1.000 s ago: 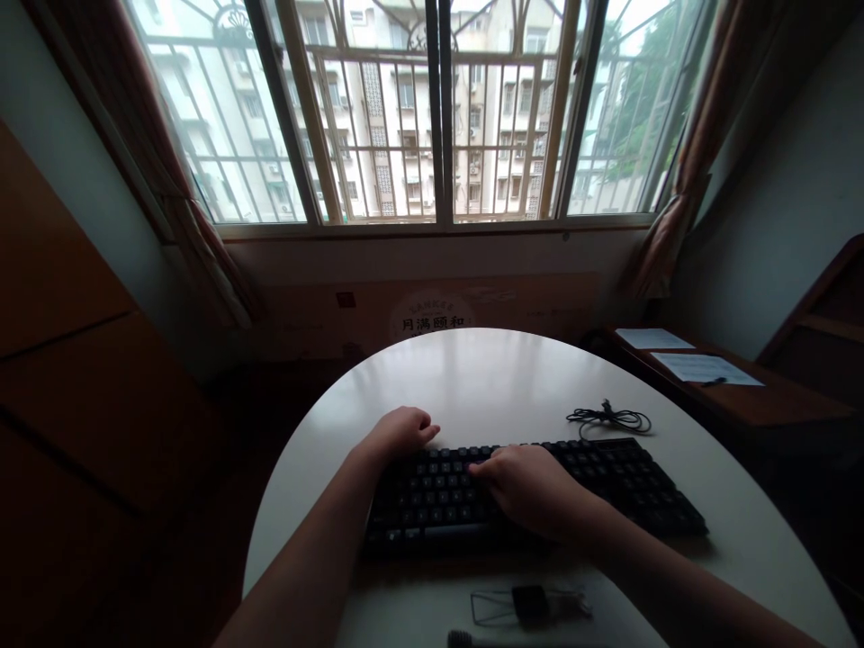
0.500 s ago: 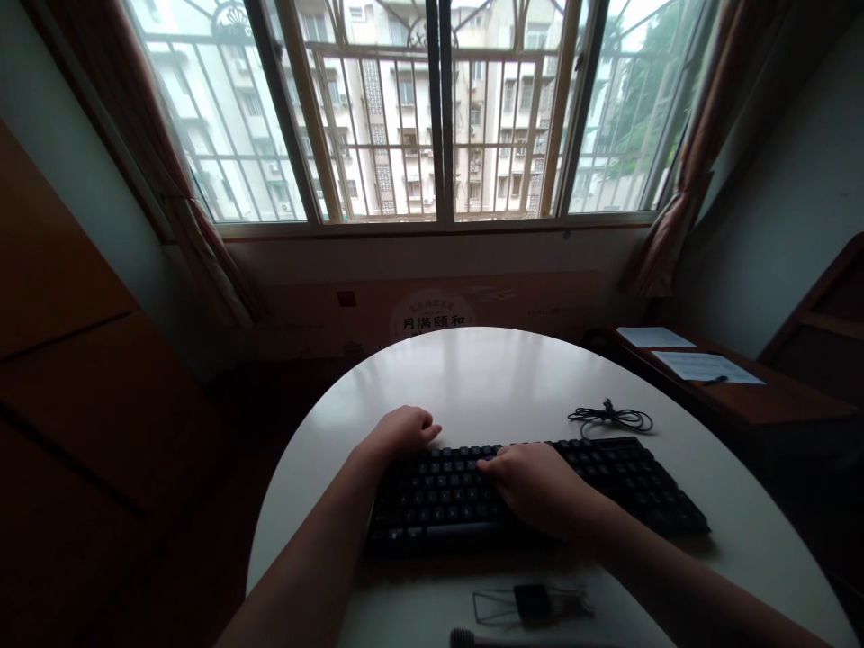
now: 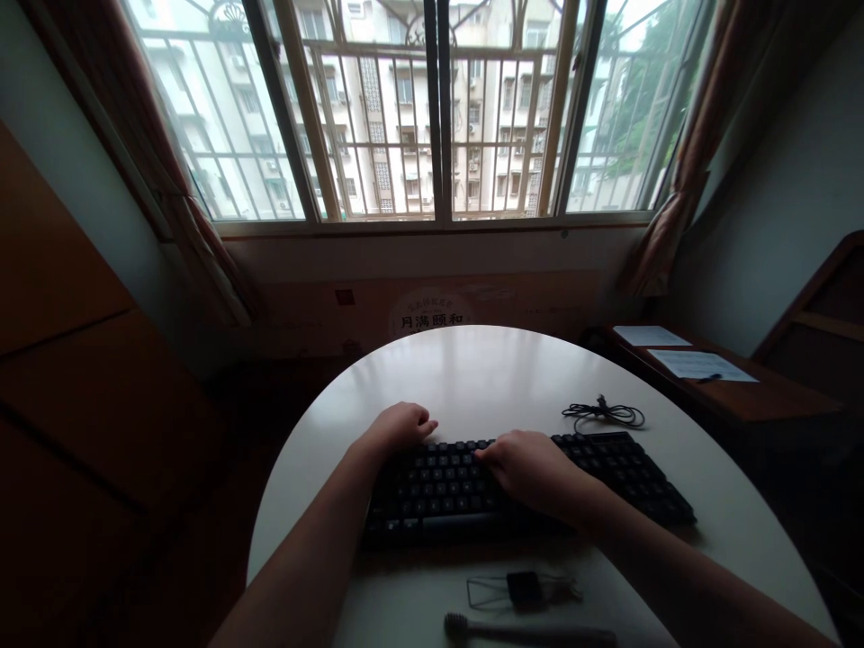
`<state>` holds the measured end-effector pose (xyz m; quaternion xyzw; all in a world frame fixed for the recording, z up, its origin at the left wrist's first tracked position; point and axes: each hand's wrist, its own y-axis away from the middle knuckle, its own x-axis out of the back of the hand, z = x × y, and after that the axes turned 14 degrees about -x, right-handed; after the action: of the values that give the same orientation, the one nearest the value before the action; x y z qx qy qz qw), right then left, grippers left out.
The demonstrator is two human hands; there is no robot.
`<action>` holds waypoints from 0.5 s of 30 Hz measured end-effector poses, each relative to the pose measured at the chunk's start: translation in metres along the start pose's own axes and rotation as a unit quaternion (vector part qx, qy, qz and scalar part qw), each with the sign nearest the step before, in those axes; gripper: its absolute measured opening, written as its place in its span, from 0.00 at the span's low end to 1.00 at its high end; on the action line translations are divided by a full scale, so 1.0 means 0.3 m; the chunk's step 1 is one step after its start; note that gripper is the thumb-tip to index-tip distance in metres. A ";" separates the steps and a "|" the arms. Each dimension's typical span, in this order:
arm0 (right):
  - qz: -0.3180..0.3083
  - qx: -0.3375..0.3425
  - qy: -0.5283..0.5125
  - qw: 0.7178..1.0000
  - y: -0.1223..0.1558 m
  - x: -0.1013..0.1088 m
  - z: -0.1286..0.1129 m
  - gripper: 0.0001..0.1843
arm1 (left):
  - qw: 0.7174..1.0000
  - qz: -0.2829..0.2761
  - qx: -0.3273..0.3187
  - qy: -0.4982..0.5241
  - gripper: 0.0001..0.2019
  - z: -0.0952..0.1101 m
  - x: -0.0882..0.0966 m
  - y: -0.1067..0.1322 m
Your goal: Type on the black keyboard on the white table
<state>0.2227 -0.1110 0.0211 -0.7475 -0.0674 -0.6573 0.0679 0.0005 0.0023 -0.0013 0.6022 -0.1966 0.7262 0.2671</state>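
Observation:
A black keyboard (image 3: 445, 490) lies across the white round table. My left hand (image 3: 403, 425) is closed at its back left corner, with the fingers curled against that edge. Over the middle of the keys rests my right hand (image 3: 530, 463), closed, its thumb side touching the upper rows. Whatever its fingers pinch, if anything, is hidden. In front of the keyboard lies a wire keycap puller (image 3: 525, 589) with a black handle. Nearer to me is a dark brush (image 3: 533, 632) shaped like a toothbrush, bristle end to the left.
A bundled black cable (image 3: 604, 412) sits behind the keyboard's right part. The white table (image 3: 465, 378) has a curved edge all round. To the right stands a brown desk (image 3: 762, 400) with paper sheets (image 3: 702, 365) and a pen. A barred window is ahead.
My right hand has shifted slightly up over the keys. The whole view has moved a little, so more of the brush shows. My left hand stays at the keyboard's corner.

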 end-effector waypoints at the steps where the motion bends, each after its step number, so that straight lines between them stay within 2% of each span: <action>1: 0.000 0.004 0.004 1.000 0.002 0.002 0.001 0.21 | 1.000 0.001 -0.002 -0.002 0.20 0.001 0.001 0.001; 8: 0.012 0.027 0.023 0.999 0.037 0.011 0.003 0.23 | 1.000 -0.002 -0.004 0.011 0.21 0.002 0.012 0.007; 15: 0.030 0.033 0.023 0.999 0.018 -0.011 -0.002 0.21 | 1.000 -0.005 0.003 0.018 0.21 -0.002 0.015 0.007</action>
<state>0.2228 -0.1165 0.0180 -0.7314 -0.0651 -0.6692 0.1142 -0.0017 0.0017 0.0032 0.5907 -0.1864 0.7365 0.2719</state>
